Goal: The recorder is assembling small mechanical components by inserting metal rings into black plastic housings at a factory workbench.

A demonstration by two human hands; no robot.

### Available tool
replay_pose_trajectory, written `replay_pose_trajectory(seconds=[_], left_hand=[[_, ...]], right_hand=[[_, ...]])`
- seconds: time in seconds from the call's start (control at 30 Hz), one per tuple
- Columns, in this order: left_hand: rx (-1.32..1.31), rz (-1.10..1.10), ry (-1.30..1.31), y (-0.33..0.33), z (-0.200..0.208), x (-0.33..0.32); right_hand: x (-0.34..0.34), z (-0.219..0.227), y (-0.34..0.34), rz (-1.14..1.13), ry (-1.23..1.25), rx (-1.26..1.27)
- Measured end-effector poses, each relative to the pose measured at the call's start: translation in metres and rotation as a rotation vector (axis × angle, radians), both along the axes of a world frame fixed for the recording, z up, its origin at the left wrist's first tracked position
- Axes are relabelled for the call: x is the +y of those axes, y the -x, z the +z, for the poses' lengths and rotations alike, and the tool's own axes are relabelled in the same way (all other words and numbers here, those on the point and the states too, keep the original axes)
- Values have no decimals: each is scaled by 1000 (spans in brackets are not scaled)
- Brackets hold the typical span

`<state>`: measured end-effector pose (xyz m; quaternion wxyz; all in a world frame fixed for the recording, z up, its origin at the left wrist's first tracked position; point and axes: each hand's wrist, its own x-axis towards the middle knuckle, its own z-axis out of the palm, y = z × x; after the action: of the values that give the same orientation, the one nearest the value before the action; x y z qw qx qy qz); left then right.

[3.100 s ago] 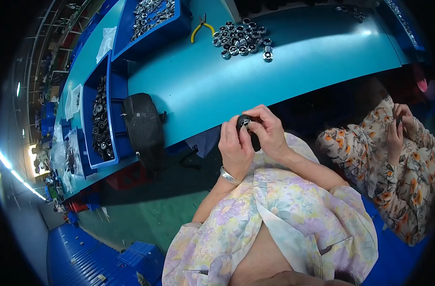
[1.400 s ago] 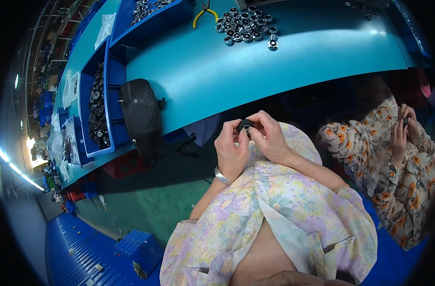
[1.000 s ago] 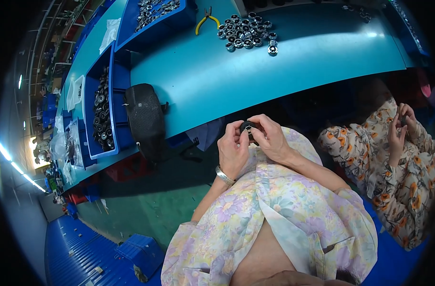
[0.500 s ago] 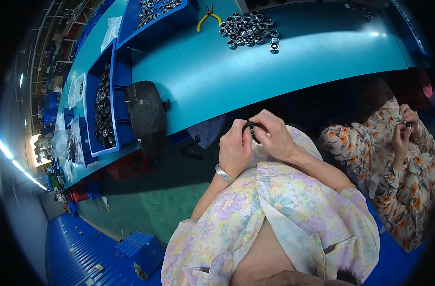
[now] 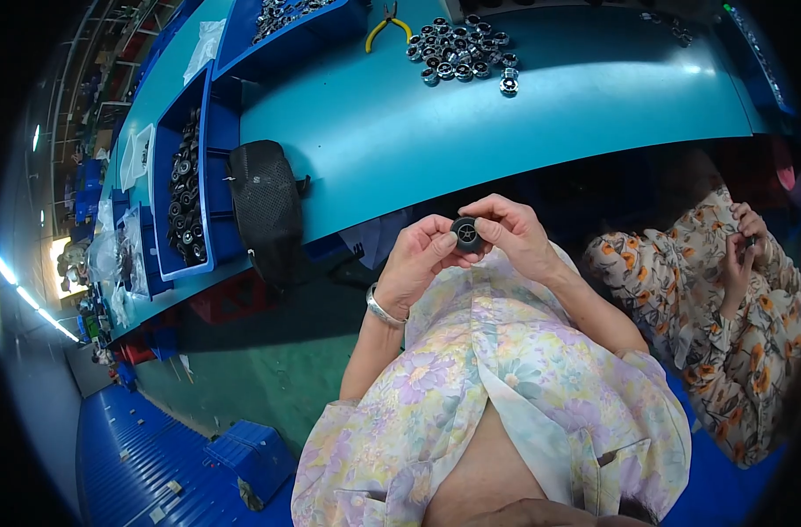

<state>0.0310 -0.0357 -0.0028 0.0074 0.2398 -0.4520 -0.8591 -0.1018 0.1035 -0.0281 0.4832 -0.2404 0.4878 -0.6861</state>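
A small black toy wheel with a spoked hub is held between my two hands, above my lap and just off the table's near edge. My left hand pinches its left side with thumb and fingers. On the other side, my right hand grips the rim, its thumb by the hub. The wheel's spoked face is turned up toward me. On the blue-green table lies a pile of shiny chrome wheel hubs, out of reach of both hands.
A blue bin of black wheels stands at the left, beside a black mesh bag. Another blue bin holds chrome parts. Yellow-handled pliers lie near the hubs. At the right, a co-worker in an orange-flowered sleeve handles something small.
The wheel has turned from edge-on to show its spoked face. My left hand has shifted left and rolled open around it, and my right thumb has moved onto its face.
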Motion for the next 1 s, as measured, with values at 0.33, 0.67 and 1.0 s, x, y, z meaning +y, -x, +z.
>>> replay_pose_trajectory(seconds=[0.33, 0.67, 1.0], left_hand=[[55, -52, -189, -3, -14, -1], [59, 58, -162, -2, -7, 5], [59, 135, -23, 0, -3, 10]], right_hand=[[0, 3, -8, 21, -26, -220], [-1, 18, -4, -95, 57, 932], [-2, 10, -7, -143, 79, 798]])
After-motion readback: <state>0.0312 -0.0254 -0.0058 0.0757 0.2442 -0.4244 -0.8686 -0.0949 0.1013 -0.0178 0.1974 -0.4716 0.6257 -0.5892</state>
